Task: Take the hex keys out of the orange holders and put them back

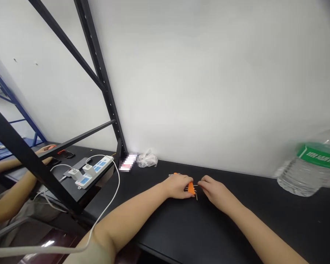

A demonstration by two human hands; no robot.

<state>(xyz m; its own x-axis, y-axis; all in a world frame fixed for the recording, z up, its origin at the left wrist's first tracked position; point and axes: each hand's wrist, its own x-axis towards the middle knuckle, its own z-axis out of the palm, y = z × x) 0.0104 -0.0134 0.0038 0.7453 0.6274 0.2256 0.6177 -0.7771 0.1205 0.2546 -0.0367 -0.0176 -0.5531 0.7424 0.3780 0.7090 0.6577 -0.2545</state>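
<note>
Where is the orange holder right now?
In the head view, below and slightly right of centre, the orange holder is in the left hand, beside the right hand.

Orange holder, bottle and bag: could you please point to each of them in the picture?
Orange holder [191, 188]: head view, on its uncovered orange end.
Bottle [313, 156]: head view, on its green band.
Bag [147, 160]: head view, on the middle of its crumpled plastic.

There is one orange holder [191, 188], one bottle [302, 176], one bag [147, 159] and two plugs [89, 170].
</note>
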